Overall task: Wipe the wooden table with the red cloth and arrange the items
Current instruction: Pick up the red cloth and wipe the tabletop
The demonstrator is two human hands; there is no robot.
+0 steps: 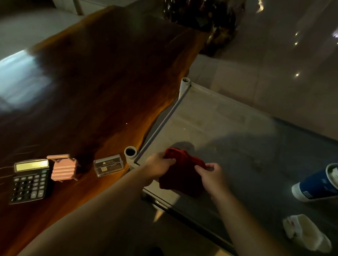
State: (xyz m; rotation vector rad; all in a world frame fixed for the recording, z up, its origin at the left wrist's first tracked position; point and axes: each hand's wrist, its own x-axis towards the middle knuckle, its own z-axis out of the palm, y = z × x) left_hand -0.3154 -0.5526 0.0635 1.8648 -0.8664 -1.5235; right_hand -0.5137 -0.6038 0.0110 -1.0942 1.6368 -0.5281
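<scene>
Both hands hold the red cloth [180, 173] over the near corner of a grey shelf rack [234, 137] that stands just beside the wooden table [98, 86]. The left hand [158, 163] is closed on the cloth's upper left edge, fingers curled around a fold. The right hand [211, 175] pinches the cloth's right edge between thumb and fingertips. The cloth hangs bunched between them, apart from the tabletop, at about four o'clock from the table's middle.

Three items sit in a row near the table's near edge, at roughly seven o'clock of the tabletop. A black calculator [31, 180] lies flat, furthest left. Touching its upper right corner, or nearly so, stands a small pink miniature chair [63, 169]. At three o'clock from the chair, a little apart, lies a clear plastic card box [108, 165], close to the rack's corner post [130, 152].

On the rack's shelf, at three o'clock from the hands and well apart, a blue slipper [321, 183] lies on its side. A white crumpled object [307, 232], too blurred to name, lies at five o'clock from the slipper.
</scene>
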